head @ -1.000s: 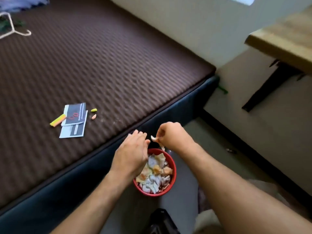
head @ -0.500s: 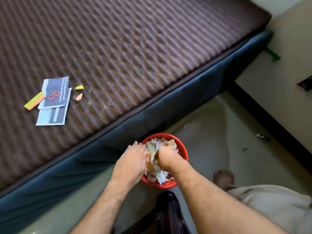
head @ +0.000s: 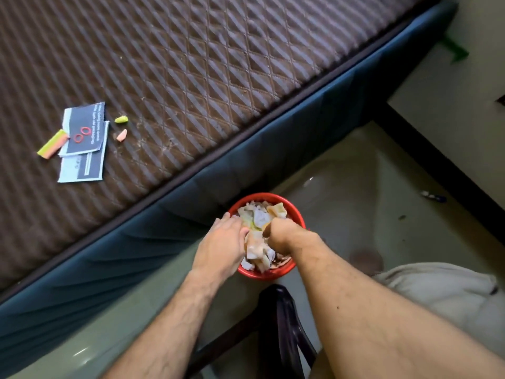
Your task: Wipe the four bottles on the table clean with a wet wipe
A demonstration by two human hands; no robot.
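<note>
No bottle is in view. A red bin (head: 300, 216) stands on the floor against the bed, heaped with crumpled wipes and paper scraps (head: 259, 218). My left hand (head: 221, 242) lies flat over the bin's left rim, its straight fingers pressing on the scraps. My right hand (head: 284, 236) is curled into a fist and pushed down into the heap. It grips a small used wipe, and its fingertips are buried among the scraps.
A brown quilted mattress (head: 218, 64) with a blue side panel (head: 123, 255) runs along the left. On it lie torn paper pieces with two red rubber bands (head: 82, 134) and a yellow-pink block (head: 52, 144). A dark chair part (head: 281, 324) and my beige-clad leg (head: 437, 294) are below.
My head tilted down and the table left the view. My right hand dropped from above the bin, pinching a white scrap, into the heap. My left hand lowered onto the scraps.
</note>
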